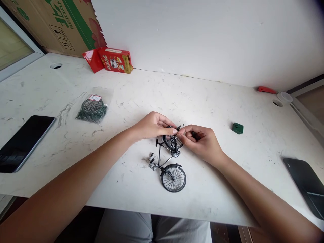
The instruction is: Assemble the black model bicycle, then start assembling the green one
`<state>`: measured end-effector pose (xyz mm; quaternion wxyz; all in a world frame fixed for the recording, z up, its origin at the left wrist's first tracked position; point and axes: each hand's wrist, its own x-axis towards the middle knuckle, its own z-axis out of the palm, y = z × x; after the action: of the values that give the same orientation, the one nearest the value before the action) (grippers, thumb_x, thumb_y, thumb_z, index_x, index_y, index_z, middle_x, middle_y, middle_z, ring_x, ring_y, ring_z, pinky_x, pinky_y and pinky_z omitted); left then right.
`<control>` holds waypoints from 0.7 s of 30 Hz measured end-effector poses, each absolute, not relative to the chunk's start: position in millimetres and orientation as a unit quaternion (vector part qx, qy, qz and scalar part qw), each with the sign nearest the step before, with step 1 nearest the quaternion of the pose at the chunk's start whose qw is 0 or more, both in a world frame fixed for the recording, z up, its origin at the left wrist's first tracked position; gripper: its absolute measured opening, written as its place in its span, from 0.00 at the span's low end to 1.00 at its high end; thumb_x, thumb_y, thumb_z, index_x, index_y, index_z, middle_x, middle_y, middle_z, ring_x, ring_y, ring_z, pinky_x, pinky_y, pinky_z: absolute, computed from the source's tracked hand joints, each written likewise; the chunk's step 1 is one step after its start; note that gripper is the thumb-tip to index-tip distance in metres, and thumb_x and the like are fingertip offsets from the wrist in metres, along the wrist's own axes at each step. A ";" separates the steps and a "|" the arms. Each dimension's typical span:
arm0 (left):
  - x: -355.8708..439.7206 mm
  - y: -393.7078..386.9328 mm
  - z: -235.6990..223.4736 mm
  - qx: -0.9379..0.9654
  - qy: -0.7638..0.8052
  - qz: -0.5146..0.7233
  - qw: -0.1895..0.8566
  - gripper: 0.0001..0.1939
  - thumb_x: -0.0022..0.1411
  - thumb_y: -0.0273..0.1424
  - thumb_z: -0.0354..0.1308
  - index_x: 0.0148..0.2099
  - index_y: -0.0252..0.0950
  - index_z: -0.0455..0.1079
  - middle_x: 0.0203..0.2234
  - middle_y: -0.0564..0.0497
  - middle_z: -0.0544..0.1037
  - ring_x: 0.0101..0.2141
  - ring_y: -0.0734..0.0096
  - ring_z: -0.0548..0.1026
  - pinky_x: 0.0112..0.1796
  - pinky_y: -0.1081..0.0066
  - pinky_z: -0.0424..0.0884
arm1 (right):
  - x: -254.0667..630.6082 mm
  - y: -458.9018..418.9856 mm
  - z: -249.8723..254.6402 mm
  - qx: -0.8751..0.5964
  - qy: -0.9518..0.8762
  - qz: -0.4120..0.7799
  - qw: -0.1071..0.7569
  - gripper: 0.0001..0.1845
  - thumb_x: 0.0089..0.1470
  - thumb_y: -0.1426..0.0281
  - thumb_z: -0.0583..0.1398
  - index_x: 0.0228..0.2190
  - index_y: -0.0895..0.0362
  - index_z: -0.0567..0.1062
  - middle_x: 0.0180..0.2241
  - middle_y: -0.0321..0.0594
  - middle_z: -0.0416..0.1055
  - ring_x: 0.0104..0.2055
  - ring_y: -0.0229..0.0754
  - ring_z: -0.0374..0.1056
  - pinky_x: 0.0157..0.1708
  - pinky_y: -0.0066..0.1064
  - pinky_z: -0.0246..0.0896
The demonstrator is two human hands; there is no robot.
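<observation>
A small black model bicycle (pixel 174 153) lies on its side on the white table in front of me, its front wheel (pixel 173 179) towards me and its handlebar to the left. At the far end, my left hand (pixel 154 126) is closed in a pinch on the rear wheel area, thumb along the rim. Opposite it, my right hand (pixel 205 140) pinches the same rear part between thumb and forefinger. Fingertips nearly meet there and hide part of the rear wheel (pixel 174 142). Whether a tiny loose piece sits between them cannot be made out.
On the left are a phone (pixel 27 141) and a clear plastic bag (pixel 92 106) with dark green parts. A red box (pixel 116 60) stands by the back wall near a cardboard carton (pixel 68 30). To the right are a green block (pixel 237 128), a red tool (pixel 267 90) and a black device (pixel 303 184).
</observation>
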<state>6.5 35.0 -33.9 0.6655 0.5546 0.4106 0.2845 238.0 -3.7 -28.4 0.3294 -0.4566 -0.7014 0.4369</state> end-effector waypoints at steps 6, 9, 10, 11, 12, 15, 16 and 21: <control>6.8 34.5 -34.5 0.562 0.412 0.284 0.658 0.15 0.60 0.31 0.74 0.48 0.31 0.83 0.37 0.41 0.87 0.33 0.68 0.85 0.38 0.71 0.81 | 237.7 -1.0 -29.2 -0.464 -0.676 0.467 0.330 0.13 0.61 0.60 0.68 0.35 0.58 0.81 0.21 0.27 0.52 0.24 0.32 0.46 0.25 0.30 0.47; 6.5 35.0 -34.9 0.563 0.416 0.285 0.655 0.15 0.59 0.31 0.74 0.48 0.31 0.83 0.37 0.41 0.87 0.33 0.67 0.85 0.38 0.70 0.81 | 237.6 -1.4 -29.3 -0.470 -0.664 0.477 0.331 0.14 0.60 0.59 0.68 0.34 0.58 0.81 0.21 0.27 0.51 0.24 0.32 0.46 0.25 0.30 0.46; 6.3 35.1 -35.2 0.564 0.416 0.286 0.654 0.16 0.59 0.32 0.75 0.48 0.31 0.83 0.37 0.41 0.87 0.34 0.67 0.85 0.39 0.70 0.81 | 237.7 -1.6 -29.4 -0.473 -0.661 0.480 0.331 0.14 0.60 0.59 0.69 0.34 0.58 0.82 0.21 0.27 0.51 0.24 0.32 0.46 0.24 0.30 0.46; 6.2 35.2 -35.4 0.564 0.416 0.287 0.653 0.16 0.59 0.32 0.75 0.48 0.32 0.83 0.37 0.41 0.87 0.34 0.67 0.85 0.39 0.70 0.81 | 237.8 -1.8 -29.5 -0.475 -0.658 0.482 0.330 0.14 0.60 0.58 0.69 0.34 0.58 0.82 0.21 0.27 0.51 0.24 0.32 0.47 0.24 0.30 0.46; 6.1 35.2 -35.6 0.565 0.416 0.287 0.652 0.16 0.58 0.33 0.75 0.48 0.32 0.83 0.37 0.41 0.87 0.34 0.67 0.85 0.38 0.70 0.81 | 238.1 -1.9 -29.7 -0.478 -0.656 0.482 0.330 0.14 0.59 0.58 0.69 0.34 0.58 0.82 0.21 0.27 0.52 0.24 0.32 0.47 0.24 0.30 0.46; 6.2 35.0 -35.4 0.567 0.417 0.286 0.651 0.16 0.58 0.33 0.75 0.48 0.32 0.83 0.37 0.41 0.87 0.33 0.67 0.85 0.38 0.71 0.81 | 238.5 -1.9 -30.1 -0.484 -0.654 0.480 0.328 0.14 0.59 0.58 0.69 0.34 0.58 0.82 0.21 0.28 0.53 0.24 0.32 0.47 0.24 0.30 0.45; 6.3 34.8 -35.1 0.567 0.418 0.285 0.650 0.16 0.59 0.33 0.75 0.48 0.31 0.83 0.37 0.41 0.87 0.33 0.68 0.85 0.38 0.71 0.81 | 238.4 -1.9 -30.1 -0.486 -0.653 0.479 0.328 0.15 0.59 0.58 0.69 0.34 0.58 0.83 0.21 0.28 0.53 0.24 0.32 0.47 0.24 0.30 0.45; 6.4 34.9 -35.3 0.569 0.416 0.288 0.649 0.15 0.59 0.32 0.75 0.47 0.32 0.83 0.35 0.42 0.87 0.33 0.67 0.85 0.38 0.71 0.81 | 236.9 -0.8 -30.1 -0.493 -0.651 0.477 0.326 0.16 0.58 0.57 0.70 0.33 0.58 0.82 0.21 0.29 0.55 0.24 0.32 0.47 0.24 0.30 0.45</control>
<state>6.4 34.9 -35.3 0.6491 0.5686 0.4156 0.2875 236.9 -0.8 -30.1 0.3261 -0.4931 -0.6505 0.4768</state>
